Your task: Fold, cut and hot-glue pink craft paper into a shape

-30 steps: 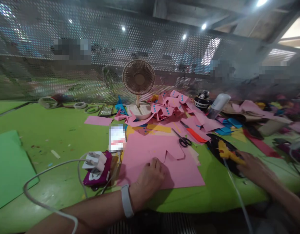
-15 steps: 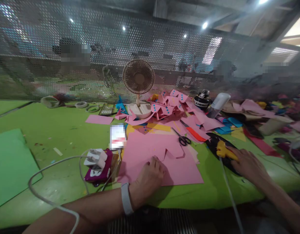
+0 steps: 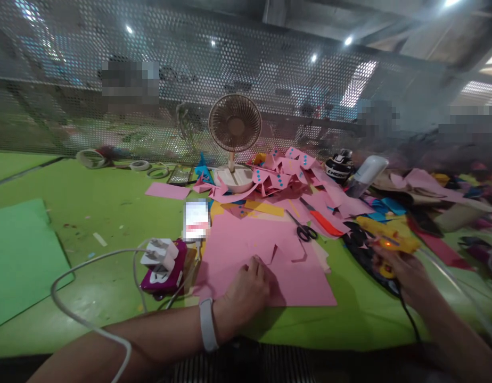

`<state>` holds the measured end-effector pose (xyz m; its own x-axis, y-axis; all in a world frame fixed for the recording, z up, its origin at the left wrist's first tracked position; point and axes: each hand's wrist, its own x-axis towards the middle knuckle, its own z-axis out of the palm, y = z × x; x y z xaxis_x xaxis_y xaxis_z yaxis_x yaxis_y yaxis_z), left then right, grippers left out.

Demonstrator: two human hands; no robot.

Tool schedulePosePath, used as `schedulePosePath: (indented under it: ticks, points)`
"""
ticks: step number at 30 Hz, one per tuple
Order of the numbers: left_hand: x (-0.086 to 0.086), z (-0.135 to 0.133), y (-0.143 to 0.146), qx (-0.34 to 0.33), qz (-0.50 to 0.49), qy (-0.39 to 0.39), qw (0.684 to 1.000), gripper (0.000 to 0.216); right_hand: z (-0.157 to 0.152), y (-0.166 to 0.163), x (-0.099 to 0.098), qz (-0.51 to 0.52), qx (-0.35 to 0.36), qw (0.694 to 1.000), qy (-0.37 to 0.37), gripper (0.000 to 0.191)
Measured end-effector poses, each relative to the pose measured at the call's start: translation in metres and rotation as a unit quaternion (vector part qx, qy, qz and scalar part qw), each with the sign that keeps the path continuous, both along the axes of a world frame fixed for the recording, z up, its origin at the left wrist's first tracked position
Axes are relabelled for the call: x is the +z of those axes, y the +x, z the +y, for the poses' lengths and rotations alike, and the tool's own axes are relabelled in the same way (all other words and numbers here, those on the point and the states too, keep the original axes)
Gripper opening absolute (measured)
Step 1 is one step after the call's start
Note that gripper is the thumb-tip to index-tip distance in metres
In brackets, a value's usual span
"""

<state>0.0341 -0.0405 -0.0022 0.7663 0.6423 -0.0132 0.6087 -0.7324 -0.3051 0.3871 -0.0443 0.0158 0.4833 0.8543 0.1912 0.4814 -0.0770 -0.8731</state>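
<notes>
Left hand: the left hand [image 3: 246, 290] lies knuckles-up on the pink paper sheet [image 3: 302, 282]. Its fingers are curled down onto the paper, pressing it and closed around nothing; a pale band sits on the wrist.
Right hand: the right hand [image 3: 401, 271] is wrapped around the handle of a yellow glue gun [image 3: 385, 242].
Glue gun: it is at the right of the green surface [image 3: 110, 213], over a black sheet [image 3: 363, 255], with its nozzle pointing left (a small orange light glows on its body).
Pink paper sheet: it lies flat at the near middle of the surface, with a notched far edge.
Scissors: black-handled scissors [image 3: 304, 230] lie just beyond the sheet.
Fan: a small desk fan [image 3: 235, 125] stands upright behind a heap of pink cut-outs.
Left side: a white charger plug [image 3: 158, 254] lies beside the sheet, and a green sheet [image 3: 18, 255] is well apart from it.
</notes>
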Motion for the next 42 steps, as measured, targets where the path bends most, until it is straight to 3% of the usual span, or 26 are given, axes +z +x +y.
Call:
schedulePosePath:
  ticks: [2,4,8,11,18,33,38,42]
  points:
    - [0.000,-0.001,0.000,0.006,-0.002,-0.001,1.000,0.033,0.002,-0.023,0.007,0.128,0.065,0.989,-0.016,0.031]
    - [-0.001,-0.001,0.000,0.007,-0.005,-0.006,1.000,0.034,0.006,-0.043,0.013,0.170,0.142,0.974,-0.046,0.035]
    - [-0.004,-0.001,0.000,-0.001,-0.004,-0.007,1.000,0.036,0.019,-0.078,0.015,0.149,0.261,0.948,-0.109,0.042]
    - [-0.006,-0.001,0.001,-0.006,0.009,0.002,1.000,0.037,0.028,-0.098,0.005,0.104,0.306,0.932,-0.167,0.048]
    - [-0.006,-0.003,0.002,-0.007,-0.006,0.005,1.000,0.037,0.037,-0.121,-0.010,-0.066,0.360,0.895,-0.256,0.047]
    - [-0.003,-0.003,0.002,-0.007,-0.002,0.001,1.000,0.035,0.040,-0.141,0.010,-0.102,0.449,0.856,-0.235,0.050]
    - [-0.001,-0.003,0.002,-0.008,-0.013,-0.003,1.000,0.035,0.042,-0.140,0.006,-0.132,0.442,0.861,-0.214,0.045]
    - [-0.001,-0.002,0.002,-0.010,-0.012,-0.008,1.000,0.035,0.041,-0.141,0.002,-0.085,0.424,0.877,-0.210,0.045]
